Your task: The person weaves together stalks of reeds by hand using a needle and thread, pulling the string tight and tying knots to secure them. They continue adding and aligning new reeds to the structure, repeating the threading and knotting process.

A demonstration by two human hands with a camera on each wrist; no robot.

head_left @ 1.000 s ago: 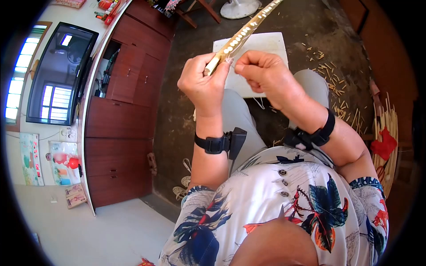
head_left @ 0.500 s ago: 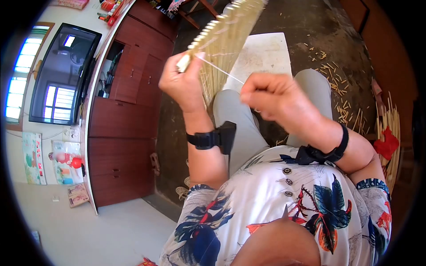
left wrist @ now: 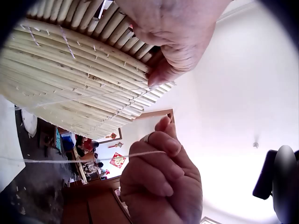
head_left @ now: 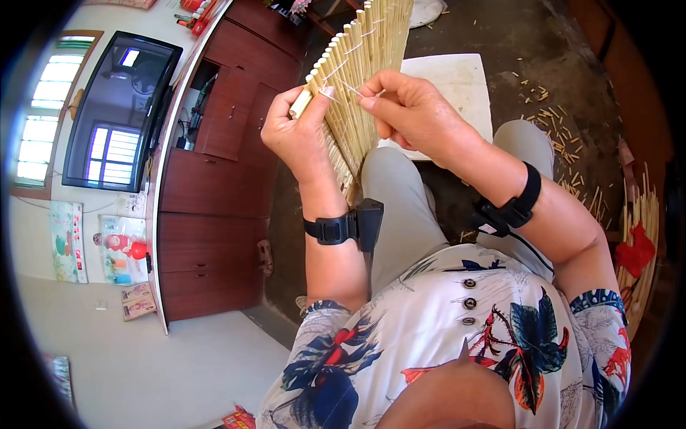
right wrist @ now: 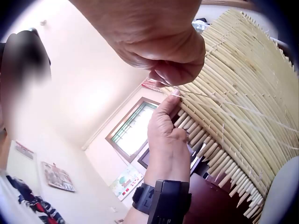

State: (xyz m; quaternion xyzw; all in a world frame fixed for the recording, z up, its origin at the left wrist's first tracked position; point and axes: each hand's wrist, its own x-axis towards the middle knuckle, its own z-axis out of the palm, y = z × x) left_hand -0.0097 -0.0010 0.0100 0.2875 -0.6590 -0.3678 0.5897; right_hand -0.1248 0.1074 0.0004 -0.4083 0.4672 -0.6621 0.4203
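Observation:
My left hand grips the near corner of a mat made of thin pale stalks bound side by side with white thread. Its thumb presses on the outermost stalk, where the thread crosses. In the head view my right hand is just right of the left, in front of the mat, with thumb and index finger pinching the white thread. The left wrist view shows the right hand's fingers curled, with a strand of thread running across them. The mat slants upward, away from the body.
A white board lies beyond the knees. Short cut stalk pieces are scattered over the dark floor at right. A bundle of long stalks with a red cloth stands by the right elbow. Red-brown cabinets line the left side.
The mat has turned from nearly edge-on to showing its broad face. My right hand drew the thread out taut to the right, then came back up toward the mat.

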